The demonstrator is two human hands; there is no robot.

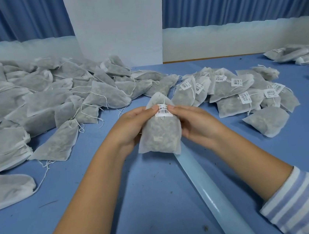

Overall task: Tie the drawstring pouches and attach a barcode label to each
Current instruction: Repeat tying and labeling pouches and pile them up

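The left hand and the right hand were seen at the centre of the frame, both curled round one drawstring pouch and gripping it from either side. Each thumb was pressed onto one end of a white barcode label, and the fingers were wrapped behind the pouch, out of sight.

The pouch was held over the blue table. Its long axis ran up and down the frame. The gathered neck was pointed toward the upper edge and the flat bottom seam toward the lower edge. The label was laid crosswise just below the neck, over the string.

A heap of unlabelled pouches was spread across the left half of the frame and reached the left edge. A smaller group of labelled pouches was laid to the right of centre, close to the right hand. The two groups nearly met behind the held pouch.

A pale blue glossy strip was stretched diagonally from under the pouch to the bottom edge. Bare tabletop was shown on both sides of it, widest at the lower left. The right forearm was covered by a striped sleeve at the lower right corner.
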